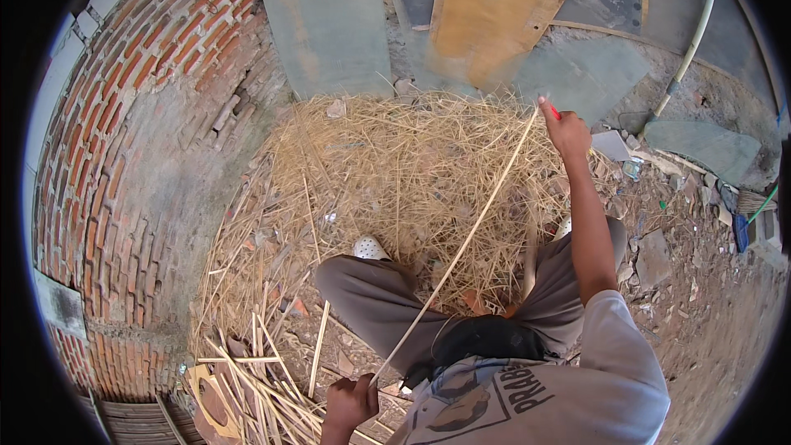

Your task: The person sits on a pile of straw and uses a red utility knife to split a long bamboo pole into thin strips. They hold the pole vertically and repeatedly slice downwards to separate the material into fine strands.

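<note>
A long, thin, pale strip of bamboo or cane (471, 235) runs slantwise across my lap, from lower left to upper right. My left hand (352, 402) is closed around its lower end. Out in front, my right arm is stretched away from me, and my right hand (568, 133) is closed on a small tool with a red handle (554, 110). The strip's far end meets the fingers of this hand. Any blade on the tool is hidden or too small to make out.
Pale shavings (395, 156) cover the ground before my crossed legs. A pile of cut strips (264, 395) lies by my left hand. A worn brick wall (107, 198) stands at the left. Boards (329, 29) lean at the far side, and rubble (655, 259) lies to the right.
</note>
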### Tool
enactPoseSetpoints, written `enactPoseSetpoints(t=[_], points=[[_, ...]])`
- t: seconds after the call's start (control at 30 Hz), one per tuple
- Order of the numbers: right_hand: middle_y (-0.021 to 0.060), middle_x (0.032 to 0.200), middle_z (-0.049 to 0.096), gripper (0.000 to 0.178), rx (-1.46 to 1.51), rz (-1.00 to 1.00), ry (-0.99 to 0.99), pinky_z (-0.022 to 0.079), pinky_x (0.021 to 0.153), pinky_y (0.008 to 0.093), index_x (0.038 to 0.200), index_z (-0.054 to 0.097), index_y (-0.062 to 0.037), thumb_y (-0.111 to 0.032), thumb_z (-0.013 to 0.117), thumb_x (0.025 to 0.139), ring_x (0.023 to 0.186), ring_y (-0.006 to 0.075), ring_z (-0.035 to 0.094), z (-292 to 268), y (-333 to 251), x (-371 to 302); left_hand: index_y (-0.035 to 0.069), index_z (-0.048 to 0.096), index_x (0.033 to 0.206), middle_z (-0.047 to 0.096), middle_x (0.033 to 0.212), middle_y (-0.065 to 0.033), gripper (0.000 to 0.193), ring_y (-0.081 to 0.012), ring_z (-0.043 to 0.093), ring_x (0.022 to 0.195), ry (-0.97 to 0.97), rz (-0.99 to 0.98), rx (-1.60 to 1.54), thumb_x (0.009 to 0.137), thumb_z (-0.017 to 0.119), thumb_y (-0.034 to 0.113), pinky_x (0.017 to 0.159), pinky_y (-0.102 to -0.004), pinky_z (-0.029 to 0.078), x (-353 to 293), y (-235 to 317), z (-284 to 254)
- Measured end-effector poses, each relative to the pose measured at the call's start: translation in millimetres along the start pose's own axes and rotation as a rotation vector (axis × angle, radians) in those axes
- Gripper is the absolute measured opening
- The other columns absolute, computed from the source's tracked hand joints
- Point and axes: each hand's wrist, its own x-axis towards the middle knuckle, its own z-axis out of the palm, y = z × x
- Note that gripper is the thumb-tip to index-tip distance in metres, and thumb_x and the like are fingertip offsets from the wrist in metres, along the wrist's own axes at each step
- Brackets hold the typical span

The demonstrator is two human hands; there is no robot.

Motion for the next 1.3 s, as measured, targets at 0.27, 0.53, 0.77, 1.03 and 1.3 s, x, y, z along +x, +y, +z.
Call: enactPoseSetpoints(t=[0.27,0.53,0.77,1.03,1.3], points=[[0.0155,0.063,0.064,0.086,0.100,-0.248,-0.218,0.051,0.064,0.0449,0.070,0.070,-0.0034,-0.083,0.037,0.080,0.066,0.0344,0.065,5.1,-21.6,-55.7,0.001,0.061,0.087,0.055,0.057,-0.0114,0.022,-0.0242,0.054,0.044,-0.013,-0.244,-0.569,0.097,0.053,0.019,0.045,-0.0336,0.043,3.3,-1.3,28.0],[0.0080,0.046,0.054,0.069,0.177,-0.959,-0.325,0.046,0.048,0.0385,0.059,0.065,-0.0102,-0.077,0.055,0.076,0.045,0.0256,0.058,15.7,-51.6,-177.2,0.002,0.058,0.098,0.047,0.063,0.0029,0.025,-0.0033,0.047,0.051,-0.031,-0.522,-1.266,0.101,0.048,0.023,0.044,-0.0238,0.039,120.6,54.3,59.5],[0.0085,0.048,0.057,0.067,0.159,-1.164,-0.262,0.046,0.050,0.0375,0.055,0.062,-0.0104,-0.076,0.061,0.071,0.044,0.0274,0.058,9.2,-52.8,-196.2,-0.001,0.049,0.120,0.054,0.074,-0.0004,0.025,-0.0050,0.050,0.052,0.221,-0.322,-0.897,0.100,0.048,0.013,0.049,-0.0201,0.042,142.1,79.7,65.3],[0.0038,0.044,0.049,0.071,0.172,-1.247,-0.181,0.042,0.047,0.0350,0.048,0.054,-0.0110,-0.079,0.064,0.063,0.040,0.0229,0.053,-4.1,-59.3,-191.0,-0.007,0.057,0.117,0.066,0.084,-0.0104,0.026,-0.0114,0.065,0.062,0.299,-0.324,-1.016,0.095,0.054,0.005,0.055,-0.0246,0.052,139.7,89.3,45.0],[0.0024,0.041,0.046,0.074,0.101,-1.049,-0.031,0.041,0.043,0.0344,0.050,0.057,-0.0111,-0.083,0.056,0.069,0.037,0.0202,0.051,2.8,-81.4,-143.0,-0.007,0.063,0.109,0.067,0.081,-0.0125,0.020,-0.0130,0.065,0.054,0.326,-0.167,-0.793,0.092,0.057,0.002,0.049,-0.0254,0.052,145.5,82.4,21.9]])
